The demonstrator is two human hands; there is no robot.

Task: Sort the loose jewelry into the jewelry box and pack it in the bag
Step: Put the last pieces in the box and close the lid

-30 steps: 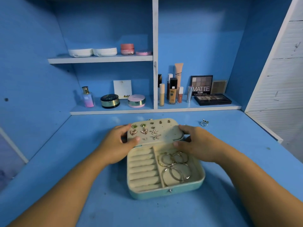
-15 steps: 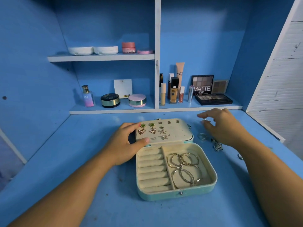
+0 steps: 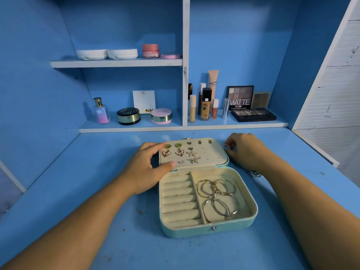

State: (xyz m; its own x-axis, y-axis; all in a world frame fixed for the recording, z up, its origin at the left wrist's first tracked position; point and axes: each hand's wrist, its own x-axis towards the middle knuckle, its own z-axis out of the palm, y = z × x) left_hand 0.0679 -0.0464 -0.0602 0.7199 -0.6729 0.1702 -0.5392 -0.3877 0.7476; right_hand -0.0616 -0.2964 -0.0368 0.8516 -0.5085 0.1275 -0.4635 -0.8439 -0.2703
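The jewelry box (image 3: 194,231) lay open on the counter (image 3: 97,191), hoops (image 3: 216,191) in its tray and earrings (image 3: 180,152) on its lid (image 3: 212,155), the left hand (image 3: 144,170) with its grip clamped on that lid, the right hand (image 3: 245,151) with its grip pinching a ring (image 3: 226,147), one loose piece (image 3: 256,173) alongside and no bag visible, so sorting seemed partway.

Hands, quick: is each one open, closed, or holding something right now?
Left hand: holding the jewelry box lid by its left edge.
Right hand: pinching a small ring.
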